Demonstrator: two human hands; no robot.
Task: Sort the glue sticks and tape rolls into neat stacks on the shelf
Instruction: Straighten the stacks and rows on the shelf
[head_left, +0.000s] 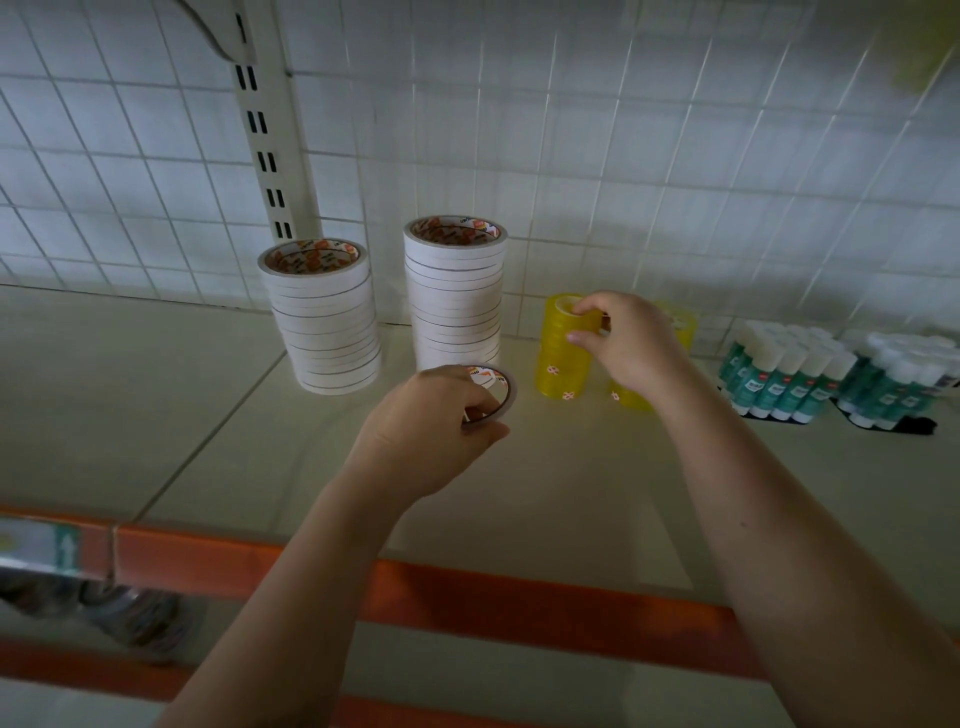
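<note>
Two tall stacks of thin white tape rolls stand at the back of the shelf, one on the left (323, 322) and one beside it (456, 296). My left hand (426, 431) grips a single white tape roll (493, 392) just in front of the right stack. Right of that stands a stack of yellow tape rolls (558, 358). My right hand (626, 343) pinches the top of this yellow stack. More yellow rolls (678, 322) show behind my right hand, partly hidden. Glue sticks (784, 371) with white caps and teal bodies stand in groups at the right.
The cream shelf board (156, 405) has an orange front edge (519, 603). A white wire grid (571, 156) backs the shelf, with a slotted upright post (265, 156) at the left. A second group of glue sticks (898, 379) is at the far right.
</note>
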